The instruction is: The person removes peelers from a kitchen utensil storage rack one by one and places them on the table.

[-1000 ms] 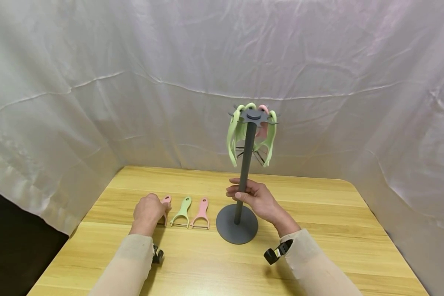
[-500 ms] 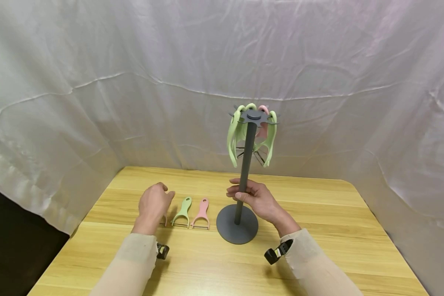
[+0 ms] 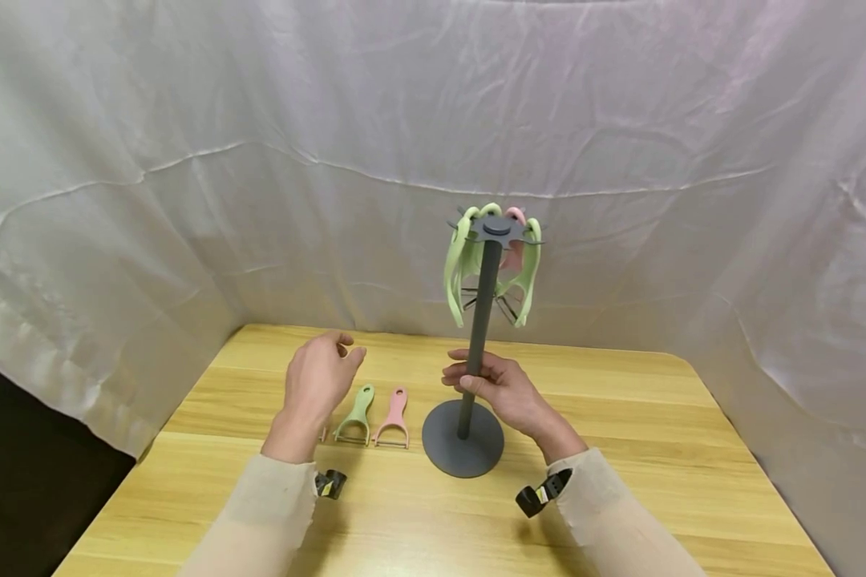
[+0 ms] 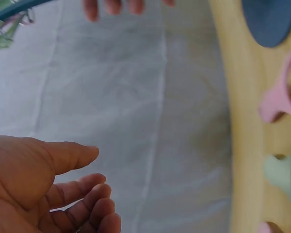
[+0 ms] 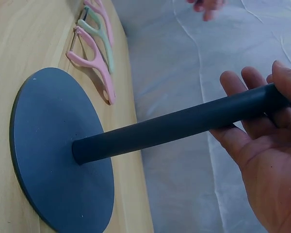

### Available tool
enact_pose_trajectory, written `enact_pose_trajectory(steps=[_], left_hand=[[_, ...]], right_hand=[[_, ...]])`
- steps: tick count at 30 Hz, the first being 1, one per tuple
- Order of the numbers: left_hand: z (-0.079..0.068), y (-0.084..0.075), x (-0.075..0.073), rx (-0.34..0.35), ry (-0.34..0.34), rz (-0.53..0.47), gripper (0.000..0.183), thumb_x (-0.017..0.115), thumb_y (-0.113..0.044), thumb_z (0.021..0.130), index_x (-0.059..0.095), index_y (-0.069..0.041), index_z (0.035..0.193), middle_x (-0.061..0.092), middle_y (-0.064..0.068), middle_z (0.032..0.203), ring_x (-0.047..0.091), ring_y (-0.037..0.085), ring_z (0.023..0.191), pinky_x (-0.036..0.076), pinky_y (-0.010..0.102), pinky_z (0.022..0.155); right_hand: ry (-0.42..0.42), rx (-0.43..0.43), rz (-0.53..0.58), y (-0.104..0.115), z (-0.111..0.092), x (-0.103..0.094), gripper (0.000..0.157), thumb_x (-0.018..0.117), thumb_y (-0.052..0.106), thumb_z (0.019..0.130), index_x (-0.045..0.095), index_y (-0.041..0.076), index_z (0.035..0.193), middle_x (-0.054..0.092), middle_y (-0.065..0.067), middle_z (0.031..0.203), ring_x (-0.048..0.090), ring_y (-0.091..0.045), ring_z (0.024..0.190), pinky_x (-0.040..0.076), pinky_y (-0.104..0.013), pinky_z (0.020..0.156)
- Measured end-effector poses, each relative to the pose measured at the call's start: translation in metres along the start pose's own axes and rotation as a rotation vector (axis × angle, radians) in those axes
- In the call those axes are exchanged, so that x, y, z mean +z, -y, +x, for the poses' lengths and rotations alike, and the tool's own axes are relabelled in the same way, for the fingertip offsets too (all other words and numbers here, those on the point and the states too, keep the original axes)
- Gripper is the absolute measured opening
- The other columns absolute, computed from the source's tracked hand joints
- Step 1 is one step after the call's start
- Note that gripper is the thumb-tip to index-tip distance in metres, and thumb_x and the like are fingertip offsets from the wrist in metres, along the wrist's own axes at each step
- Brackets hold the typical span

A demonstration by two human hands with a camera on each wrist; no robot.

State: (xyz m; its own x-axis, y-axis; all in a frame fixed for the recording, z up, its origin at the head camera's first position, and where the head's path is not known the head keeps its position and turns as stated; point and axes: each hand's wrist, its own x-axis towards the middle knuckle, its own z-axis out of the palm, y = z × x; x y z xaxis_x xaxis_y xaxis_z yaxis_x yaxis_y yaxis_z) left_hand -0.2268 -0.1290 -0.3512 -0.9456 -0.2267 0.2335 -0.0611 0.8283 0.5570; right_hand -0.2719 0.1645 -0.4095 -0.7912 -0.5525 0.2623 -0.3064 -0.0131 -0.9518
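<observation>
Green peeler [image 3: 359,411]: on the table, just right of your left hand [image 3: 321,377], handle [image 3: 364,396] pointing away.
Left's empty, fingers loosely bent, nearer it than your right hand [image 3: 511,394], which grips the stand [image 3: 483,312].

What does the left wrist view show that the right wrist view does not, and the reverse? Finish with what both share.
Only left wrist: the left hand's palm, plus blurred light-green peelers hung on the slim, dark stand.

Only right wrist: the right hand's palm, and the cylindrical pole joining the flat, round, dark base.

Both: part of that base, pink Y-shaped peelers and one pale-green Y-shaped peeler on the light wooden table, the grey cloth backdrop, and fingers of each hand.
</observation>
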Motion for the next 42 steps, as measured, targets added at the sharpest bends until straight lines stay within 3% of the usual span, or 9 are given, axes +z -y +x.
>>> enact_pose_trajectory(steps=[17,24,26,33,42], left_hand=[[-0.012,-0.058,-0.028,0.112,-0.011,-0.129,0.031,0.068,-0.038,0.103,0.073,-0.014,0.121,0.071,0.003,0.106,0.066,0.025,0.095,0.054,0.043,0.084],[-0.014,-0.070,-0.033,0.141,-0.031,-0.155,0.031,0.070,-0.039,0.101,0.074,-0.016,0.121,0.072,0.000,0.105,0.067,0.023,0.094,0.055,0.042,0.084],[-0.014,-0.074,-0.036,0.155,-0.032,-0.175,0.032,0.070,-0.041,0.101,0.074,-0.017,0.122,0.072,-0.001,0.105,0.067,0.022,0.095,0.055,0.042,0.085],[-0.012,-0.092,-0.048,0.244,-0.024,-0.304,0.035,0.071,-0.041,0.102,0.072,-0.019,0.128,0.069,-0.002,0.107,0.066,0.020,0.102,0.055,0.042,0.090],[-0.008,-0.113,-0.055,0.354,-0.012,-0.479,0.039,0.074,-0.042,0.099,0.071,-0.022,0.133,0.068,-0.004,0.111,0.065,0.016,0.104,0.055,0.039,0.095]], right_hand=[[0.015,-0.026,0.035,-0.004,-0.002,0.002,0.039,0.062,0.006,0.106,0.057,-0.001,0.144,0.068,-0.033,0.125,0.073,-0.035,0.117,0.058,-0.039,0.103],[0.012,-0.030,0.063,-0.005,-0.001,0.003,0.039,0.062,0.008,0.106,0.057,-0.001,0.143,0.068,-0.032,0.123,0.075,-0.028,0.114,0.050,-0.060,0.109],[0.014,-0.030,0.065,-0.005,-0.001,0.003,0.038,0.062,0.008,0.106,0.057,-0.002,0.143,0.068,-0.032,0.124,0.075,-0.027,0.114,0.049,-0.062,0.109],[0.013,-0.023,0.044,-0.005,0.000,0.002,0.038,0.061,0.008,0.106,0.058,-0.001,0.143,0.069,-0.031,0.124,0.075,-0.028,0.114,0.057,-0.042,0.104],[0.013,-0.027,0.050,-0.005,0.000,0.000,0.038,0.061,0.008,0.107,0.058,-0.002,0.143,0.068,-0.032,0.124,0.075,-0.026,0.115,0.054,-0.053,0.106]])
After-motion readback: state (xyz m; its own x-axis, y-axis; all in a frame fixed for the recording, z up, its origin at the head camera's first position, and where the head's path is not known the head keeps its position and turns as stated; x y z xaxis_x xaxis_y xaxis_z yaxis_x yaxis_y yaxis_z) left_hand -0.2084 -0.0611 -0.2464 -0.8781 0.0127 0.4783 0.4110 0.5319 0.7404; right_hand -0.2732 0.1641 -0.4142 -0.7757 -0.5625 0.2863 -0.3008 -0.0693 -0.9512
